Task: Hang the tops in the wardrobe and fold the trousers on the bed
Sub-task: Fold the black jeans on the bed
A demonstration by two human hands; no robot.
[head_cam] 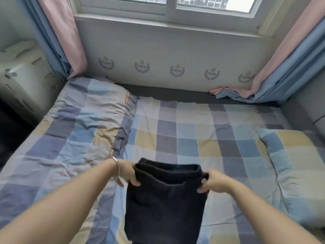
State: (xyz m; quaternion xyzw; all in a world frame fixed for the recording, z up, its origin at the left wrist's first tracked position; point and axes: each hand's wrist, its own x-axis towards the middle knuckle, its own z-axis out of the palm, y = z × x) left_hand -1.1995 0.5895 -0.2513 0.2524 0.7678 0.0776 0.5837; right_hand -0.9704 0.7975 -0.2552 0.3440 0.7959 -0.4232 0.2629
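Observation:
Dark blue trousers (165,199), folded into a thick rectangle, hang over the near part of the bed (193,138). My left hand (129,171) grips their upper left edge, with a thin bangle on that wrist. My right hand (212,180) grips the upper right edge. The folded layers show at the top between my hands. The lower end of the trousers runs out of the bottom of the frame. No tops and no wardrobe are in view.
The bed carries a checked blue, grey and yellow cover, with a folded quilt (79,124) at the left and a pillow (297,166) at the right. Pink and blue curtains (284,67) hang beside the window (168,7). A white appliance (21,76) stands at the far left.

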